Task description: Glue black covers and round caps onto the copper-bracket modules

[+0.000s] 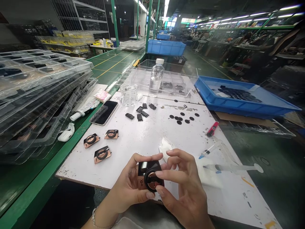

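Note:
Between my hands, above the table's near edge, is a black and copper-coloured part with a round black ring on its face. My left hand grips it from the left, thumb below and fingers along the top. The fingers of my right hand are curled against the ring's right side, thumb and forefinger touching it. Three similar parts lie at the left: one, another and a third. Small black clips and black discs are scattered farther back. A white tissue lies just beyond my hands.
Syringes and a red cutter lie on the right. A bottle, glass mug and clear tray stand behind. A phone and stacked trays are left; a blue bin is right.

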A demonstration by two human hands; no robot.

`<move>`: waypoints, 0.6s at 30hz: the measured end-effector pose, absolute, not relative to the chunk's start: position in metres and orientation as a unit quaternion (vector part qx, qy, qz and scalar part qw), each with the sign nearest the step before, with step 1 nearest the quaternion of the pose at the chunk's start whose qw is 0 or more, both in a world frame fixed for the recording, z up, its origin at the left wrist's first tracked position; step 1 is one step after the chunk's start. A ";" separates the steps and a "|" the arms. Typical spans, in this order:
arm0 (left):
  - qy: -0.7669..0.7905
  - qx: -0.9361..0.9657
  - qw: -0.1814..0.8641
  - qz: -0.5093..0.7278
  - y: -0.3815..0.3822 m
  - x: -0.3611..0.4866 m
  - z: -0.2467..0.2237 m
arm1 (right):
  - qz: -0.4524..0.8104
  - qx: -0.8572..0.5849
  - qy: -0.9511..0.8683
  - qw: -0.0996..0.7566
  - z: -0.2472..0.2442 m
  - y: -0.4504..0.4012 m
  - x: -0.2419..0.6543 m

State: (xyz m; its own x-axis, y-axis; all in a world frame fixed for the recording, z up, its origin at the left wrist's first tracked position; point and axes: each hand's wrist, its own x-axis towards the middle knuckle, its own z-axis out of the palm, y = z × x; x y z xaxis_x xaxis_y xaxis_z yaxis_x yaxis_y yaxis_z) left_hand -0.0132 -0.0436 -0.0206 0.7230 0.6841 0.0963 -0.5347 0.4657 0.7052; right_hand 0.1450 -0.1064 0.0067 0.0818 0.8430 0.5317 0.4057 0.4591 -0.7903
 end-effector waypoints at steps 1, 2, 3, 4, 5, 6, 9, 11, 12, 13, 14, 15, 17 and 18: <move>0.098 0.371 0.852 0.357 -0.044 -0.013 -0.019 | 0.197 -0.481 -0.649 0.555 0.006 -0.107 0.145; 0.098 0.369 0.851 0.359 -0.044 -0.013 -0.018 | 0.197 -0.480 -0.649 0.555 0.005 -0.107 0.146; 0.097 0.369 0.851 0.362 -0.044 -0.012 -0.018 | 0.199 -0.479 -0.648 0.557 0.004 -0.107 0.146; 0.099 0.369 0.850 0.363 -0.044 -0.013 -0.017 | 0.203 -0.480 -0.645 0.559 0.003 -0.107 0.147; 0.103 0.370 0.849 0.364 -0.044 -0.013 -0.017 | 0.207 -0.480 -0.641 0.562 0.001 -0.106 0.147; 0.108 0.371 0.848 0.362 -0.044 -0.013 -0.017 | 0.216 -0.483 -0.634 0.564 -0.001 -0.106 0.147; 0.117 0.378 0.847 0.355 -0.043 -0.016 -0.019 | 0.271 -0.490 -0.591 0.581 -0.008 -0.103 0.147; 0.123 0.386 0.841 0.359 -0.043 -0.017 -0.020 | 0.339 -0.481 -0.541 0.601 -0.013 -0.102 0.147; 0.128 0.392 0.837 0.361 -0.043 -0.017 -0.020 | 0.383 -0.470 -0.508 0.612 -0.016 -0.102 0.147; 0.134 0.402 0.829 0.365 -0.043 -0.017 -0.020 | 0.432 -0.453 -0.473 0.620 -0.018 -0.101 0.147; 0.139 0.416 0.817 0.374 -0.042 -0.017 -0.021 | 0.483 -0.437 -0.435 0.622 -0.019 -0.101 0.149; 0.145 0.435 0.799 0.388 -0.041 -0.017 -0.021 | 0.534 -0.421 -0.398 0.616 -0.020 -0.100 0.150; 0.159 0.483 0.752 0.419 -0.038 -0.018 -0.019 | 0.624 -0.402 -0.335 0.581 -0.018 -0.095 0.153; 0.172 0.512 0.723 0.430 -0.035 -0.019 -0.017 | 0.658 -0.396 -0.314 0.558 -0.016 -0.092 0.153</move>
State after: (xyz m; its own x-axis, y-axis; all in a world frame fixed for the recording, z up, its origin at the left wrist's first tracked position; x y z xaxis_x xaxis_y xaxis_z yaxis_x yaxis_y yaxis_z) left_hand -0.0193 -0.0350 -0.0174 0.5703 0.7987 0.1917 -0.4463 0.1054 0.8887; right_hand 0.1531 -0.0925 -0.0156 -0.0632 0.9832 -0.1713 -0.4856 -0.1803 -0.8554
